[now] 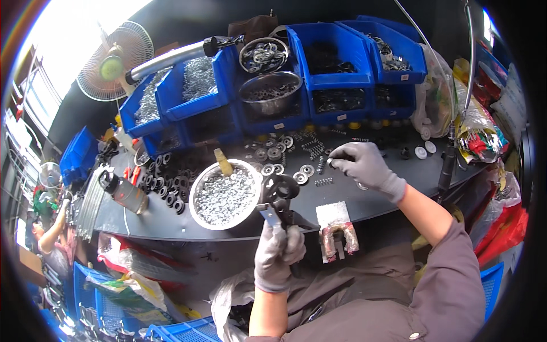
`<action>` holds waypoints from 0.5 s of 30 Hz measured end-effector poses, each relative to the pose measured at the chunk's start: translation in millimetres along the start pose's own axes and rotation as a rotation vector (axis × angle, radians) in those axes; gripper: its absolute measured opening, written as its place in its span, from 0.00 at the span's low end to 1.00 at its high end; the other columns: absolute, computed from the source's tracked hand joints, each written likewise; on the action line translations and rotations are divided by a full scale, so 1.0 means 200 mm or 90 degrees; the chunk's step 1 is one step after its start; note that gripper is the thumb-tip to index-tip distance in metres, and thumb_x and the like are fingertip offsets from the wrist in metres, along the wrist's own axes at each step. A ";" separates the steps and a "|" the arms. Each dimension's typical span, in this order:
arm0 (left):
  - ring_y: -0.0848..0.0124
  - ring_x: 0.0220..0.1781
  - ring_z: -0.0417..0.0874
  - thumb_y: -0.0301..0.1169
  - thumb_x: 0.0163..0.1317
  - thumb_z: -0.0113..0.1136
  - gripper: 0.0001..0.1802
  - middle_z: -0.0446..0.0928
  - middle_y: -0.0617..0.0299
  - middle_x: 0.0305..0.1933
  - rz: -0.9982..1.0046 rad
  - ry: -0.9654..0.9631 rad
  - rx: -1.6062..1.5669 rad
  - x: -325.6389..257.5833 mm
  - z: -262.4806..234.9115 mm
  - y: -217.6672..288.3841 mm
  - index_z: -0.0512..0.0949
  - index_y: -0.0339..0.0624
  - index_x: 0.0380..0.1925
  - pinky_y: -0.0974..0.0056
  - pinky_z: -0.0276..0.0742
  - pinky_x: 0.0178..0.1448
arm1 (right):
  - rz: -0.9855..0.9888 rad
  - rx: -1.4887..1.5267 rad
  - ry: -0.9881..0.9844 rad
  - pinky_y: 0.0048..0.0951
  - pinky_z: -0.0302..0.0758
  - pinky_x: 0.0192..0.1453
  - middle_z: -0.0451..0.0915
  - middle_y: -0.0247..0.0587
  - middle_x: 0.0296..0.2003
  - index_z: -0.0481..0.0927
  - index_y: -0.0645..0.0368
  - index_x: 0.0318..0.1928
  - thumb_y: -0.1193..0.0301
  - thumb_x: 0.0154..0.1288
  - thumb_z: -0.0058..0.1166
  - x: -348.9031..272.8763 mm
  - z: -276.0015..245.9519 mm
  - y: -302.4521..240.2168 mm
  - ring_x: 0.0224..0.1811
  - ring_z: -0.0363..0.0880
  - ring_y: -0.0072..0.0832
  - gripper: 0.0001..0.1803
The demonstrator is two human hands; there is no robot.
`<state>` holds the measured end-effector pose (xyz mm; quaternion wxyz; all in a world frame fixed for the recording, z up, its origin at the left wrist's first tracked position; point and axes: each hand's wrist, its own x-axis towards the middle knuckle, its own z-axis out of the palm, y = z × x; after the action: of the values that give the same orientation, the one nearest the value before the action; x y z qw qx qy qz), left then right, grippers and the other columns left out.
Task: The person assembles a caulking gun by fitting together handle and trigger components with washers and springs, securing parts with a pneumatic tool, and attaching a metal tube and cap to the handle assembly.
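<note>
I see a capped bottle [129, 195] at left, then a bowl [223, 227] of metal bits [225, 196] crowding the black part [281, 189] gripped by the left hand [276, 257]; right, a metal block [332, 213]; farther, the right hand [366, 167] pinches a small piece [330, 163] near a spring [324, 182].

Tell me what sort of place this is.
Probably a workshop for assembling small parts: blue bins of sorted pieces, a round bowl heaped with tiny metal bits, and coil springs lying loose on the dark workbench.
</note>
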<state>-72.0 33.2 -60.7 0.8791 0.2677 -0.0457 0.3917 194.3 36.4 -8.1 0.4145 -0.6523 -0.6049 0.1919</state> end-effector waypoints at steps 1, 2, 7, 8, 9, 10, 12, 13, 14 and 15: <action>0.81 0.17 0.57 0.40 0.68 0.57 0.28 0.61 0.68 0.22 -0.013 0.005 0.005 0.00 0.01 -0.01 0.60 0.53 0.65 0.76 0.54 0.21 | 0.076 0.240 0.004 0.23 0.76 0.36 0.85 0.34 0.31 0.84 0.63 0.39 0.70 0.61 0.62 -0.08 0.00 -0.15 0.31 0.80 0.18 0.09; 0.82 0.17 0.57 0.40 0.67 0.57 0.29 0.61 0.68 0.21 -0.031 0.010 0.008 0.00 0.03 -0.02 0.59 0.53 0.65 0.76 0.54 0.21 | 0.007 0.269 0.013 0.20 0.75 0.36 0.84 0.33 0.31 0.84 0.64 0.39 0.72 0.61 0.62 -0.15 0.01 -0.24 0.32 0.78 0.14 0.09; 0.87 0.13 0.56 0.52 0.66 0.58 0.34 0.63 0.71 0.21 -0.029 0.022 0.153 0.02 0.22 -0.09 0.63 0.44 0.63 0.79 0.53 0.16 | -0.073 0.330 0.091 0.19 0.77 0.40 0.85 0.33 0.30 0.84 0.65 0.39 0.72 0.61 0.64 -0.38 0.01 -0.48 0.34 0.78 0.12 0.09; 0.87 0.13 0.56 0.52 0.66 0.58 0.34 0.63 0.71 0.21 -0.039 0.020 0.161 0.02 0.23 -0.11 0.63 0.44 0.63 0.79 0.53 0.16 | -0.057 0.355 0.104 0.18 0.77 0.39 0.85 0.34 0.30 0.84 0.65 0.39 0.72 0.61 0.64 -0.40 0.01 -0.48 0.33 0.78 0.11 0.09; 0.87 0.13 0.56 0.53 0.66 0.57 0.35 0.63 0.71 0.20 -0.051 0.016 0.171 0.01 0.24 -0.11 0.63 0.43 0.63 0.79 0.53 0.16 | -0.042 0.382 0.115 0.18 0.78 0.39 0.85 0.34 0.30 0.84 0.65 0.39 0.72 0.61 0.64 -0.42 0.02 -0.48 0.33 0.78 0.11 0.09; 0.86 0.12 0.56 0.53 0.65 0.57 0.35 0.63 0.70 0.20 -0.062 0.012 0.180 0.01 0.25 -0.12 0.62 0.42 0.63 0.79 0.53 0.16 | -0.042 0.392 0.123 0.18 0.78 0.39 0.85 0.34 0.30 0.84 0.65 0.39 0.72 0.61 0.64 -0.44 0.02 -0.48 0.33 0.78 0.11 0.09; 0.86 0.12 0.56 0.54 0.65 0.57 0.36 0.63 0.70 0.20 -0.079 0.010 0.196 0.00 0.28 -0.12 0.62 0.41 0.63 0.79 0.53 0.16 | -0.027 0.422 0.149 0.17 0.78 0.37 0.85 0.34 0.29 0.84 0.66 0.39 0.72 0.62 0.63 -0.48 0.02 -0.47 0.32 0.78 0.11 0.09; 0.86 0.12 0.55 0.55 0.65 0.56 0.37 0.63 0.71 0.19 -0.083 0.008 0.219 0.00 0.29 -0.12 0.61 0.41 0.63 0.78 0.52 0.16 | -0.041 0.419 0.169 0.16 0.77 0.35 0.85 0.33 0.29 0.84 0.66 0.39 0.73 0.62 0.63 -0.50 0.02 -0.46 0.31 0.78 0.10 0.08; 0.86 0.12 0.55 0.56 0.65 0.56 0.38 0.62 0.71 0.19 -0.088 0.006 0.241 0.00 0.30 -0.13 0.61 0.41 0.64 0.78 0.52 0.16 | -0.040 0.427 0.174 0.16 0.77 0.35 0.85 0.33 0.29 0.84 0.66 0.39 0.73 0.62 0.63 -0.51 0.01 -0.46 0.31 0.78 0.10 0.08; 0.85 0.12 0.54 0.54 0.66 0.56 0.37 0.61 0.72 0.18 -0.069 -0.007 0.229 0.00 0.31 -0.15 0.60 0.42 0.65 0.77 0.50 0.15 | -0.023 0.430 0.165 0.15 0.77 0.34 0.85 0.32 0.29 0.84 0.66 0.39 0.73 0.62 0.62 -0.53 0.00 -0.46 0.30 0.78 0.10 0.08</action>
<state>-43.3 -15.0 -20.9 0.8366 0.4248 0.0343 0.3443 114.8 -72.0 36.8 0.6830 -0.4867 -0.4613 0.2896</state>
